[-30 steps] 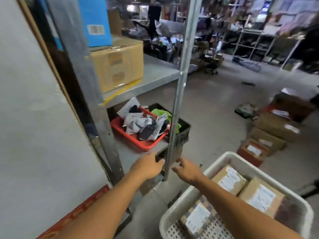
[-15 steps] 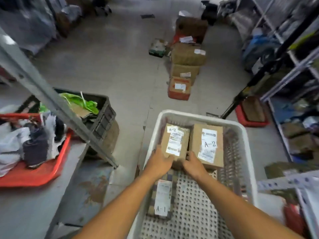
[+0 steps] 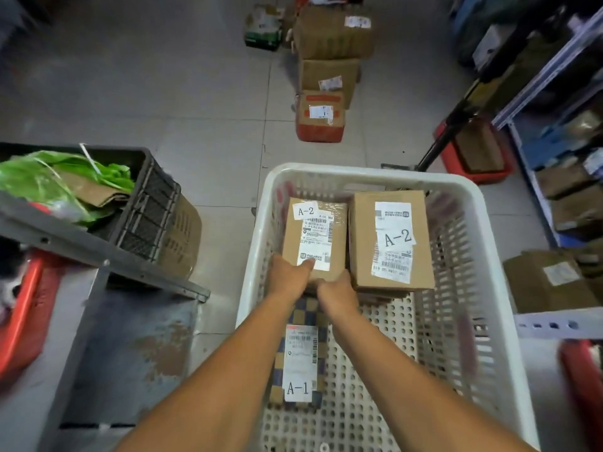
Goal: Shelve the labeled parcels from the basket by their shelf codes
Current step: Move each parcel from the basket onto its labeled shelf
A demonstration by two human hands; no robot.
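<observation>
The view now looks down into the white basket (image 3: 463, 203), while one second ago it faced the metal rack and both hands reached toward its lower shelf. Half a second ago the hands were already at the near edge of one parcel; now they close more firmly on it. I judge that one shelving round is finished and the next pick begins, with three parcels left in the basket.

Taking the basket as landmark: the larger A-2 parcel (image 3: 391, 243) stands in its far right part. The smaller A-2 parcel (image 3: 315, 236) lies in its far left part, just beside the larger one. The A-1 parcel (image 3: 298, 363), with a checkered wrapping, lies flat on the basket floor in the near left part, partly under the forearms. Left of the basket, outside it, is the black crate (image 3: 153, 203) with green plastic. Beyond the far rim, brown boxes (image 3: 329, 73) stand on the floor.

Both arms go forward from the bottom of the view into the basket. The left hand (image 3: 288, 277) holds the near left corner of the smaller A-2 parcel, with the thumb lying on its label. The right hand (image 3: 337, 293) holds the near right corner, fingers curled under the edge. So each grip grasps this parcel, which seems slightly raised at the near end, but I cannot tell if it is lifted free.
</observation>
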